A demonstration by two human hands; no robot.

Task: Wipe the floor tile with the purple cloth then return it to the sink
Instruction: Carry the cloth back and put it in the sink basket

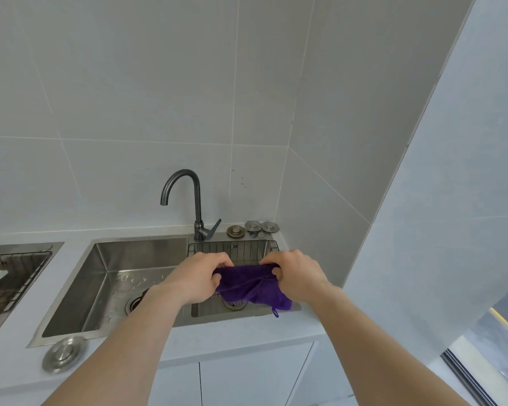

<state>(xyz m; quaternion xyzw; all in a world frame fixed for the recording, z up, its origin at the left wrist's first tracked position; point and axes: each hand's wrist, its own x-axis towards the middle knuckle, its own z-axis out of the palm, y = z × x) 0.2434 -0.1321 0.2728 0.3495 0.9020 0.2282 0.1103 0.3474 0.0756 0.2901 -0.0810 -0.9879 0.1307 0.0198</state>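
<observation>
The purple cloth hangs bunched between both hands over the right compartment of the steel sink. My left hand grips its left end and my right hand grips its right end. A small loop dangles from the cloth's lower right corner, over the sink's front rim. The cloth hides most of the right drain. No floor tile lies under the hands in this view.
A dark curved faucet stands behind the sink, with three metal stoppers beside it. A wire rack sits in the right compartment. A round lid lies on the white counter. A second sink is at left; walls close in at right.
</observation>
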